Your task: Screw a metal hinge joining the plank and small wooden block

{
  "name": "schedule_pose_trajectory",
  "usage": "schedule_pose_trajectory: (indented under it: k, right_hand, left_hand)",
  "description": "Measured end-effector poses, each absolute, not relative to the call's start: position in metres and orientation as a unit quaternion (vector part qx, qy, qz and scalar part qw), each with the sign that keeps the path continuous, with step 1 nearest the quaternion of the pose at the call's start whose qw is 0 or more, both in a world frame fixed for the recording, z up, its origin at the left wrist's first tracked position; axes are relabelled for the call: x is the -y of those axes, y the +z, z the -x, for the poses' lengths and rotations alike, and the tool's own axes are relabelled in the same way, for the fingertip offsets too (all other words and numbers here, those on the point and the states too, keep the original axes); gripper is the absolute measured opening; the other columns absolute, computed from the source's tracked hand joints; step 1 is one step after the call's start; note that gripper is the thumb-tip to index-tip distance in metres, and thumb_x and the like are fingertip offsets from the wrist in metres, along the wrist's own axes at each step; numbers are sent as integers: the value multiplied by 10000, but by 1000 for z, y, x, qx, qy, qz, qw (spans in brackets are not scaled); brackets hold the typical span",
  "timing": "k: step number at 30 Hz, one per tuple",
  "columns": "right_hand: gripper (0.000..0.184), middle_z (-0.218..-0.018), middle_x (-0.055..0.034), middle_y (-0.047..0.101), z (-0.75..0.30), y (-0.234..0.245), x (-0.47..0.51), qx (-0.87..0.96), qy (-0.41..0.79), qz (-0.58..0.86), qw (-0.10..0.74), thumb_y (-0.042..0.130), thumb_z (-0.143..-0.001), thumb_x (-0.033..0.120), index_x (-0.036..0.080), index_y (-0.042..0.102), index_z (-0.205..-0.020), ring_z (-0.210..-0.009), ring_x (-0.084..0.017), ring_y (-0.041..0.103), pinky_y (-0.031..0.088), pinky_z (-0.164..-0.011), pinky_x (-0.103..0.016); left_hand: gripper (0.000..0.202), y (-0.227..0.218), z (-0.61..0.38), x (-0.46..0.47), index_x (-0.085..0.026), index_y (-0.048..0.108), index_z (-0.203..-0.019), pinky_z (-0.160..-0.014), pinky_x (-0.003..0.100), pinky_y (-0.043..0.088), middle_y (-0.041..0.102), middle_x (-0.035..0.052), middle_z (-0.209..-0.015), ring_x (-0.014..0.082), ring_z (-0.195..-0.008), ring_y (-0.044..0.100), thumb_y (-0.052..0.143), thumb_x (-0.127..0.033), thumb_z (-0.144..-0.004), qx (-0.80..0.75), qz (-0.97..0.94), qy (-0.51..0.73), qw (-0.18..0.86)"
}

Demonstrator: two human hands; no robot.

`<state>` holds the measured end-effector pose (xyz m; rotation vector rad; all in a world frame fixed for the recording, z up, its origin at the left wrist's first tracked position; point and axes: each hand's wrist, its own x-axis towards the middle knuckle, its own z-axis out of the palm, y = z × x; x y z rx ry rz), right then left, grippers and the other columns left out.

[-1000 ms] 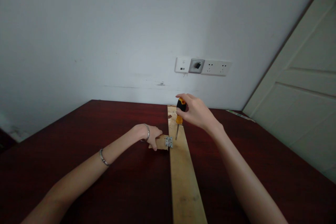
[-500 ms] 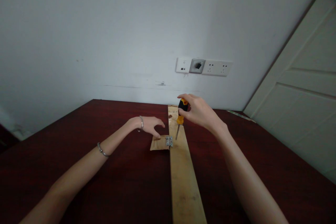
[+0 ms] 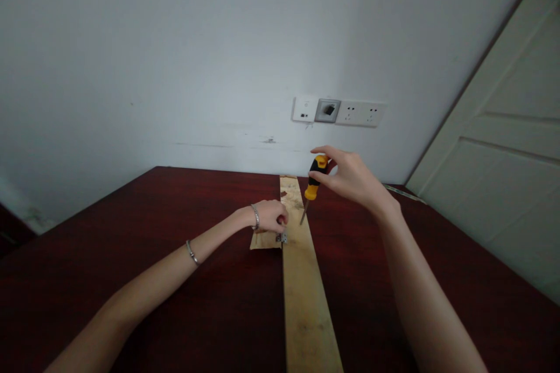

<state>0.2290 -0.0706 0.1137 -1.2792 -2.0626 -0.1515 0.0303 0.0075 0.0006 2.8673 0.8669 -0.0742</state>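
Holding a yellow-black screwdriver [image 3: 311, 191], lettering too small to read: right hand [image 3: 352, 178], tip over plank [image 3: 306, 291], shifted rightward since earlier. Left hand [image 3: 270, 215], fingers now narrowed, reaches hinge [image 3: 283, 239] from wood block [image 3: 263, 240]; contents, cannot tell.

Dim light leaves the wall [image 3: 219, 46] greyish and fine detail soft.

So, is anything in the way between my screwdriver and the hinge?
Partly: your left hand is over the hinge, hiding its far part. The near part shows, and nothing visible stands between it and the tip of the screwdriver, which your right hand holds pointing down at the long board.
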Motion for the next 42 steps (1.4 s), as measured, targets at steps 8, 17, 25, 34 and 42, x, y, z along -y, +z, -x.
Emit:
schedule_pose_trajectory:
  k: [8, 17, 25, 34, 42]
  right_hand:
    - [414, -852, -50, 682, -243, 120, 75, 776, -73, 511, 364, 634, -758, 304, 199, 577, -1154, -698, -187, 629, 476, -680, -319]
    - [423, -823, -47, 680, -243, 120, 74, 774, -67, 516, 360, 632, -755, 307, 202, 575, -1160, -690, -189, 629, 473, -657, -314]
    - [420, -811, -48, 678, -243, 119, 73, 771, -77, 522, 356, 627, -749, 286, 198, 580, -1157, -676, -185, 625, 471, -674, -317]
    - [440, -820, -55, 680, -242, 120, 73, 770, -69, 527, 353, 630, -742, 299, 203, 575, -1168, -675, -192, 630, 474, -669, -323]
    - [445, -818, -50, 680, -242, 119, 73, 769, -69, 527, 355, 635, -740, 304, 213, 571, -1171, -669, -193, 631, 474, -660, -323]
  left_hand:
    - [207, -1, -40, -6, -204, 662, -778, -545, 244, 405, 676, 17, -825, 190, -733, 603, 646, -366, -652, -315, -944, -85, 55]
    - [171, -6, -46, -8, -204, 650, -731, -532, 266, 404, 682, 36, -815, 208, -713, 609, 617, -357, -661, -288, -953, -96, 5]
    - [161, -10, -46, -10, -194, 625, -692, -515, 251, 369, 667, 27, -774, 186, -686, 596, 613, -354, -681, -252, -964, -85, -17]
    - [138, -12, -43, -12, -191, 615, -690, -470, 240, 310, 666, 13, -788, 175, -693, 589, 624, -328, -675, -234, -970, -66, -17]
    - [136, -13, -42, -13, -177, 602, -661, -474, 240, 313, 651, 18, -735, 159, -631, 559, 635, -309, -662, -225, -973, -54, 6]
